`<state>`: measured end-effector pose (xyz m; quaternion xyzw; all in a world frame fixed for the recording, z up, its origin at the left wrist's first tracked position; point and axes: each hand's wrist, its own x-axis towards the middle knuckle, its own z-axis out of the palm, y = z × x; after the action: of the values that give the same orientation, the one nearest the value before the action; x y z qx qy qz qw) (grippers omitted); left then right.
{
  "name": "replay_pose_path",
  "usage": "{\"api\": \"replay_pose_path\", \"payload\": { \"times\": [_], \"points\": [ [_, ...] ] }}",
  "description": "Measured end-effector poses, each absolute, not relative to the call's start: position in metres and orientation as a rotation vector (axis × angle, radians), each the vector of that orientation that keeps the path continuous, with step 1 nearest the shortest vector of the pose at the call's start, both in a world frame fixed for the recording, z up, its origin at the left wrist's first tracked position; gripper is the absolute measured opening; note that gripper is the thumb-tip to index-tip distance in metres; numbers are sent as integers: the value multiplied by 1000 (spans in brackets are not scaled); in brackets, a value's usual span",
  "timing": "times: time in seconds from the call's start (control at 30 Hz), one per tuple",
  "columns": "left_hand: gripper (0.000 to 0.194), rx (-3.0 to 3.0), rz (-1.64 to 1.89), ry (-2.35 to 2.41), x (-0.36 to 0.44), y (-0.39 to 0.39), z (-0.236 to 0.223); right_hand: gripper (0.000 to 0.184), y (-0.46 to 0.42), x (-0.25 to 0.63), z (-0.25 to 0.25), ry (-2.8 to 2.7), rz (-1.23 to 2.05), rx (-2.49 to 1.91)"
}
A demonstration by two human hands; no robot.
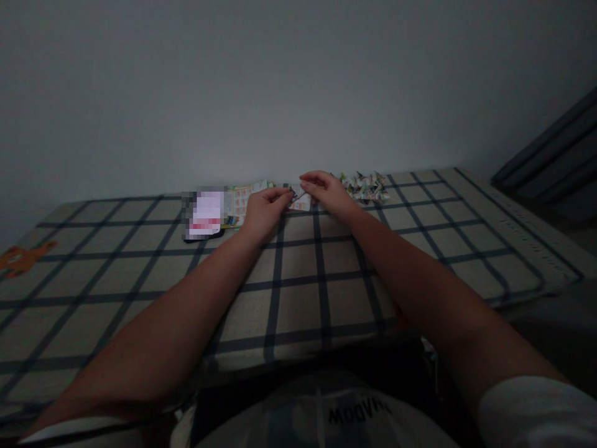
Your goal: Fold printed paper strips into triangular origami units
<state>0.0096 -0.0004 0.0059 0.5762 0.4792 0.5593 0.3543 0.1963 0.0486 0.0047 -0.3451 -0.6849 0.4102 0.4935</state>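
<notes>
Paper slip [301, 203]: it lies on the checked tablecloth [298, 308], toward the wall, between the person's two hands; take it as the hub of the clock.

The left hand [265, 211], at 9 o'clock, has thumb and forefinger brought together on the slip's near-left edge, so it looks pinched there. The right hand [329, 191], at 2 o'clock, has its fingertips at the slip's upper right; whether they grip it or merely rest against it, I cannot tell.

For handling it well, I would let the left pinch anchor the slip against the cloth, keep the right fingers light, and line up edges before pressing any crease. Thin paper probably skews easily, and the dim light would make a crooked edge easy to miss. The wrists are best kept low and steady.

At 3 o'clock, just beyond the right hand, sits a cluster of small folded papers [366, 188]. Printed sheets [240, 205] lie at 9 o'clock, beside the left hand, with a phone [205, 214] past them.

As for writing, the phone's screen is blurred out, and the print on the slip and sheets is too small to read. Lettering along the cloth at 3 o'clock is too faint. At 6 o'clock, the shirt [321, 423] carries dark upside-down capitals, possibly "SHADOW". No brand is legible.
</notes>
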Motion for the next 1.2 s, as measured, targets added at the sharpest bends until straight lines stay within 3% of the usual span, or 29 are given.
{"api": "replay_pose_path", "payload": {
  "times": [0.2, 0.43, 0.93, 1.2],
  "points": [
    [32, 1450, 1458, 1190, 10, 6, 1, 41, 39, 205, 15, -1796, 974, -962],
    [12, 1554, 1351, 1226, 12, -3, 11, 37, 33, 204, 19, -1878, 945, -971],
    [27, 1618, 1325, 1092, 9, 1, 8, 38, 43, 204, 5, -1763, 1041, -876],
    [19, 1676, 1238, 1188, 5, 2, 6, 36, 35, 198, 14, -1735, 1035, -941]
  ]
}}
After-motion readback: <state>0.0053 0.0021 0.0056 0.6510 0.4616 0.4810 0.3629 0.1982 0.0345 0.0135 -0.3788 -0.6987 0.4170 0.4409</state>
